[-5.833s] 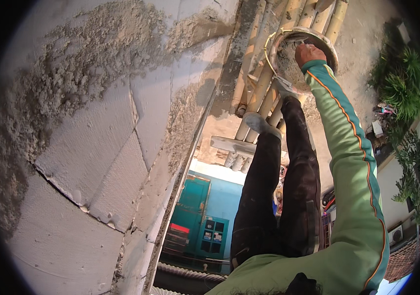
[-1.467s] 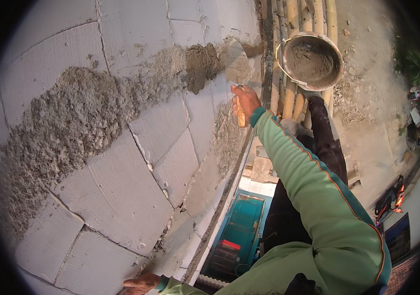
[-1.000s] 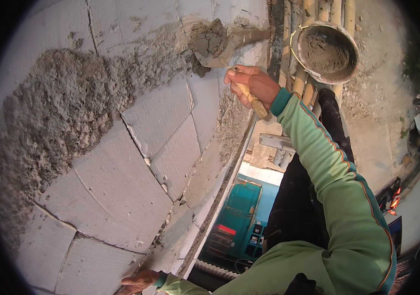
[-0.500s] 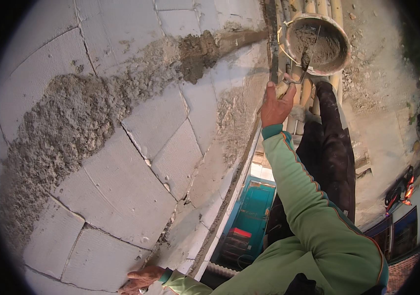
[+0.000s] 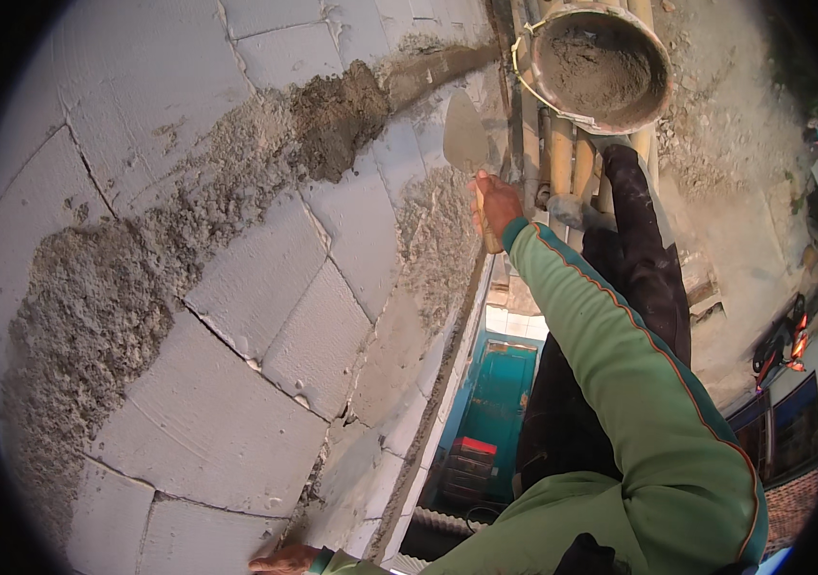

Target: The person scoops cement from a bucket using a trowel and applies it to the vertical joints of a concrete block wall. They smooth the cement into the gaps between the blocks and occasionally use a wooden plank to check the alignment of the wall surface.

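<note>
My right hand (image 5: 497, 203) is closed round the wooden handle of a trowel (image 5: 464, 132), whose pointed metal blade is beside the pale block wall (image 5: 217, 422). A wet, darker mortar patch (image 5: 337, 129) lies left of the blade, along a long rough strip of drier mortar (image 5: 102, 307). A bucket (image 5: 600, 77) with grey mortar inside and a pale handle sits right of the blade on bamboo poles. My left hand (image 5: 282, 561) touches the wall at the lower edge, fingers stretched out and partly cut off by the frame.
My legs (image 5: 639, 211) stand on the bamboo poles (image 5: 562, 158) beside the wall's edge. Far below are a teal door (image 5: 495, 402) and stacked red-topped crates (image 5: 471, 460). On the right are dusty ground (image 5: 725, 211), a motorbike (image 5: 778, 350) and a tiled roof (image 5: 787, 508).
The trowel was on the wall's wet patch, went over to the bucket's near rim, and is now back leftward beside the wall. My left hand stays low against the wall.
</note>
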Motion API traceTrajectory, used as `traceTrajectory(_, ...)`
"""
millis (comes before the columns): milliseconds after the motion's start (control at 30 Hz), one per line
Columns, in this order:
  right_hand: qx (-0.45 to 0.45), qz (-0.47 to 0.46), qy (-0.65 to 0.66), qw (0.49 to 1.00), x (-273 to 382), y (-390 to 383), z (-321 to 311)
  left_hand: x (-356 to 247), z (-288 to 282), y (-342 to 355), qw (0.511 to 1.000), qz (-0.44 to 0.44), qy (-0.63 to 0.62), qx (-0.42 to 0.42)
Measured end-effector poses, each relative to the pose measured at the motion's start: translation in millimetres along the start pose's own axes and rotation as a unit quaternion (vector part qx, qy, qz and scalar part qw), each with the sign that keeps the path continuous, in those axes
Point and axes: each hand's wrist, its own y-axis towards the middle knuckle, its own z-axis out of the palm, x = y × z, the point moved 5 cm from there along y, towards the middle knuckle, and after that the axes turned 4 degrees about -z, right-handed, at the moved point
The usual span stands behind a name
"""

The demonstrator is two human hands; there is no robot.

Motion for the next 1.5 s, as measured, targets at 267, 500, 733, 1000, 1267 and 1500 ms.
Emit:
traceTrajectory(267, 0.186, -0.024, 0.005, 0.982, 11, 64, 86, 64, 30, -9, 0.961, -0.229, -0.156, 0.025)
traceTrajectory(500, 0.185, 0.029, -0.009, 0.982, 12, 119, 84, 32, 19, 4, 0.971, -0.200, -0.124, 0.028)
traceTrajectory(733, 0.092, 0.151, 0.018, 0.984, -11, 126, 58, 2, 14, 16, 0.976, -0.190, -0.101, 0.039)
traceTrajectory(1000, 0.113, 0.114, 0.008, 0.987, 3, 59, 34, -7, 18, 18, 0.976, -0.193, -0.091, 0.048)
traceTrajectory(1267, 0.167, 0.002, -0.055, 0.985, 48, 54, 72, -8, 13, 19, 0.979, -0.183, -0.075, 0.048)
traceTrajectory(1500, 0.116, 0.127, -0.008, 0.985, 26, 86, 63, -8, 13, 19, 0.980, -0.178, -0.071, 0.052)
